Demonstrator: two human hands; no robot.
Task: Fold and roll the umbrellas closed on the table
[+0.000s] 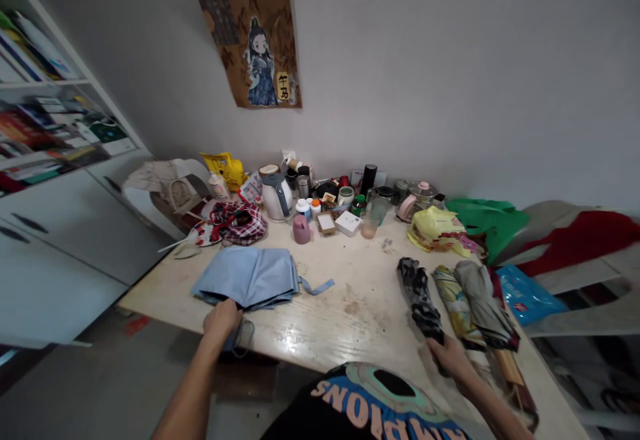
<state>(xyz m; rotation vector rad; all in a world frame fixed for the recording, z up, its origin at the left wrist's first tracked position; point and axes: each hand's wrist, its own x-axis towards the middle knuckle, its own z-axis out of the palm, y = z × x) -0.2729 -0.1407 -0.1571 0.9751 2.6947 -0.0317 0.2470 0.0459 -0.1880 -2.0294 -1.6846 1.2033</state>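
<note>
A light blue umbrella, loosely folded, lies at the left front of the table with its strap stretched out to the right. My left hand is closed at its near edge, around the handle end, and a cord loop hangs beside it. On the right, my right hand grips the dark handle end of a black-and-grey patterned folded umbrella. Close to it, a yellow patterned umbrella and a grey umbrella lie side by side. My fingers partly hide both held handles.
Along the wall on the table stand an electric kettle, a pink mug, a white box, several bottles and jars, and a yellow plastic bag. Chairs flank both sides; a blue packet lies on the right one.
</note>
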